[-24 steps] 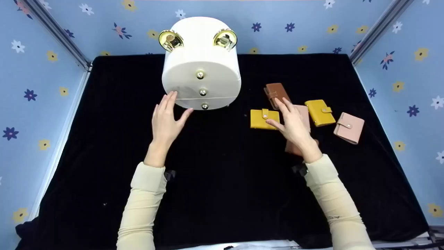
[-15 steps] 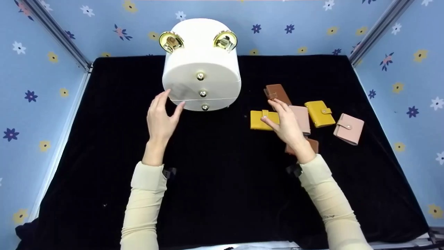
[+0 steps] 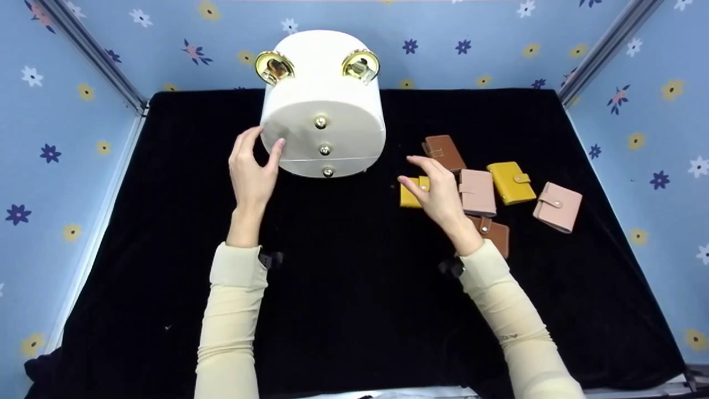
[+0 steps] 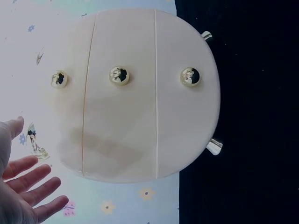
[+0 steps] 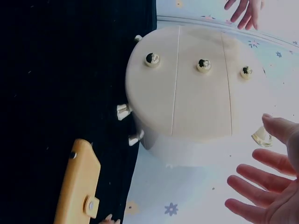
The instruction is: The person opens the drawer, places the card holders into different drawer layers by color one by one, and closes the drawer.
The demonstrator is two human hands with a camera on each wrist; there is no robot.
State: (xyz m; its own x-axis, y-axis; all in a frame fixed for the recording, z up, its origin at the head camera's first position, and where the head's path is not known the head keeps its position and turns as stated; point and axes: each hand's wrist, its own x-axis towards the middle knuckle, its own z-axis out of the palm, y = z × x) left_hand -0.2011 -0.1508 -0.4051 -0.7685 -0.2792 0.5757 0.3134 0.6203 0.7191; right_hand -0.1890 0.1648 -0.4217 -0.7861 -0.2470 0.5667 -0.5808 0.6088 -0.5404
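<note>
A white rounded drawer box (image 3: 299,138) stands at the back, with gold knobs (image 3: 325,149) down its front and two gold ear-like ornaments (image 3: 360,64) on top. My left hand (image 3: 252,177) hovers at the box's left front edge, thumb and fingers spread, holding nothing. In the left wrist view, that hand (image 4: 23,186) appears apart from the box front. My right hand (image 3: 441,199) is raised over a yellow wallet (image 3: 409,195) and partly hides it. Its fingers are relaxed with nothing between them, as the right wrist view of the hand (image 5: 271,182) confirms.
Right of the box lie a brown wallet (image 3: 446,153), a pink wallet (image 3: 477,192), another yellow wallet (image 3: 510,183), a second pink wallet (image 3: 558,206) and a second brown wallet (image 3: 496,237). Black cloth (image 3: 343,310) covers the table; flowered walls (image 3: 443,33) enclose it.
My right hand has shifted left from above the pink wallet, uncovering it and more of the lower brown wallet. My left hand has moved slightly left and farther up beside the box.
</note>
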